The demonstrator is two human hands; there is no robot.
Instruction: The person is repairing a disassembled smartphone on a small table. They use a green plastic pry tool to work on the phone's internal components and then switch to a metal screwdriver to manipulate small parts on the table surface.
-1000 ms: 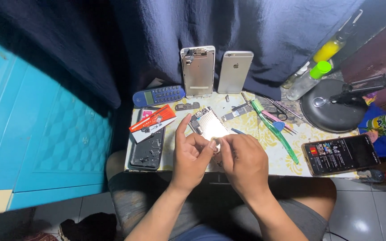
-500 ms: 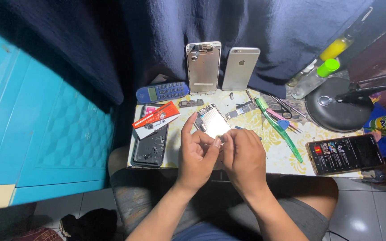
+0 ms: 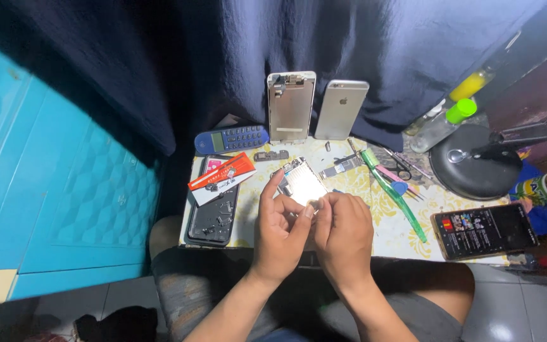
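Both hands have stayed together over the middle of the bench since half a second ago, with only a slight shift in the view. Left hand (image 3: 280,231) and right hand (image 3: 343,231) meet fingertip to fingertip at the near edge of a bare metal phone plate (image 3: 302,182), which lies tilted on the patterned bench (image 3: 375,228); each grip is pinched on something small at that edge, too small to identify, and whether the fingers clamp the plate itself cannot be told. Just left of the hands lies a dark opened phone shell (image 3: 211,215), with a red and white card (image 3: 221,177) across its top. Behind that rests a blue keypad handset (image 3: 232,139). Two phone bodies stand upright against the dark curtain (image 3: 381,50): a gutted silver frame (image 3: 291,106) and a silver back cover (image 3: 341,109) beside it. Right of the hands lie a green tool (image 3: 397,196) and a pink tool (image 3: 390,176), then a black lamp base (image 3: 473,168). A lit phone (image 3: 484,230) lies flat at the right edge, near a printed mug (image 3: 542,189).
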